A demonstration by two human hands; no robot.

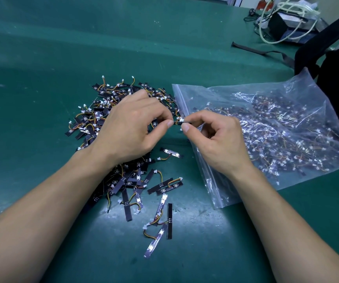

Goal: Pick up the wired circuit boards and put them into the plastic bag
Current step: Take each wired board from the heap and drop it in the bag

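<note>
Head view: one wired circuit board (pixel 178 121) is held by left hand (pixel 131 127) and right hand (pixel 215 139) at the zip edge of one plastic bag (pixel 276 127).
Each grip is clamped thumb-to-finger on that board. The pile of boards (pixel 103 111) on the bench (pixel 42 58) is too tangled to be counted and partly hidden under the left hand; bag contents are blurred by glare. A black backpack (pixel 338 68) is cut off at right.

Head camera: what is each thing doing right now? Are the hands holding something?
plastic bag: lying flat, partly filled with boards; zip open or shut unclear.
left hand: pinching one end of a wired board.
right hand: pinching the same board's other end.
wired board: held between both hands, by the bag's zip edge.
board pile: loose heap on the table, outside the bag.
</note>
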